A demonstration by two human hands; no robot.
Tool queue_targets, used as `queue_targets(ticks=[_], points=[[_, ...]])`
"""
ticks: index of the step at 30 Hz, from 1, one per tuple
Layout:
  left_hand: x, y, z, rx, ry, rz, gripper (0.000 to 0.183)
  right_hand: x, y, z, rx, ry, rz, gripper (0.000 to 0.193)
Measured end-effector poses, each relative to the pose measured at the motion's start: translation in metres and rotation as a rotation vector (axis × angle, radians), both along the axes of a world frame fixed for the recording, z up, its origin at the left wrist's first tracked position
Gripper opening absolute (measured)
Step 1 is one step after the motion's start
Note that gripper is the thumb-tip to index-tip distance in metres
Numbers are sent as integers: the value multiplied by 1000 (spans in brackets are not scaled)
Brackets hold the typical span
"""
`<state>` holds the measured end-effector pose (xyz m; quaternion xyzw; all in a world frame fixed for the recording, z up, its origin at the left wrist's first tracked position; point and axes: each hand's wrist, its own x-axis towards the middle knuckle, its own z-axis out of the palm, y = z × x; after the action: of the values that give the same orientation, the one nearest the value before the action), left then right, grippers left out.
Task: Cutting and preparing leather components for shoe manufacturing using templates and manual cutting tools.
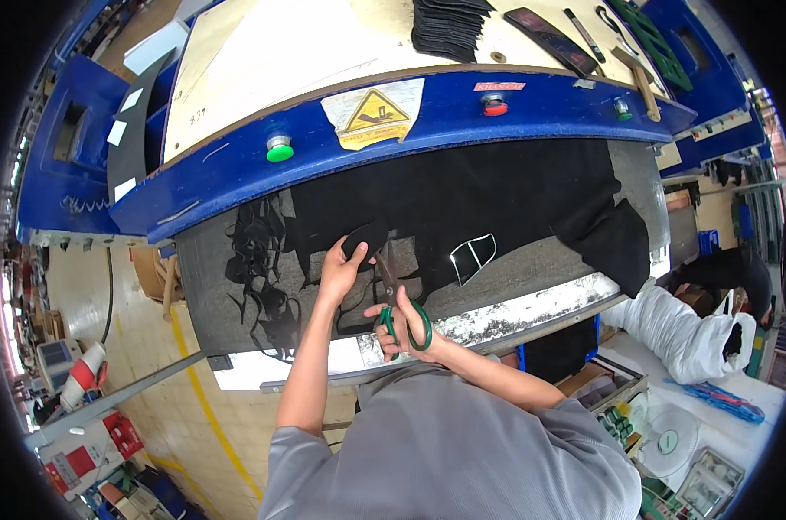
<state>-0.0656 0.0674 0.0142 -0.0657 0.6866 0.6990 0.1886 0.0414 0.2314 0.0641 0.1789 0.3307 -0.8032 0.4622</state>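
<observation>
My right hand (407,325) grips a pair of scissors (391,279) with green handles, its fingers through the loops. The blades point away from me and reach up next to a piece of black fabric (371,236). That piece is pinched in my left hand (342,267), thumb on top. Under both hands lies a large sheet of black fabric (462,186) with cut-out gaps along its near edge. To the right of the scissors, a metal cutting die (473,258) with a bright outline rests on the grey work surface (514,265).
Tangled black scraps (258,243) lie at the left. Beyond the fabric runs a blue machine beam (445,111) with a green button (279,149) and a red button (494,106). On top are stacked black pieces (449,28), a phone (551,41) and a hammer (642,82).
</observation>
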Motion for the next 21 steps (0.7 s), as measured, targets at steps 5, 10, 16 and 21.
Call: queue_targets(ticks=[5, 10, 16, 21], points=[[6, 6, 0, 0, 8, 45, 26, -21, -2, -4, 78, 21, -74, 103], [12, 12, 5, -31, 56, 106, 18, -42, -11, -5, 229, 19, -107, 100], [18, 12, 4, -77, 84, 119, 17, -52, -23, -10, 290, 11, -151, 92], [22, 4, -13, -113, 108, 98, 18, -47, -26, -14, 428, 67, -136, 87]])
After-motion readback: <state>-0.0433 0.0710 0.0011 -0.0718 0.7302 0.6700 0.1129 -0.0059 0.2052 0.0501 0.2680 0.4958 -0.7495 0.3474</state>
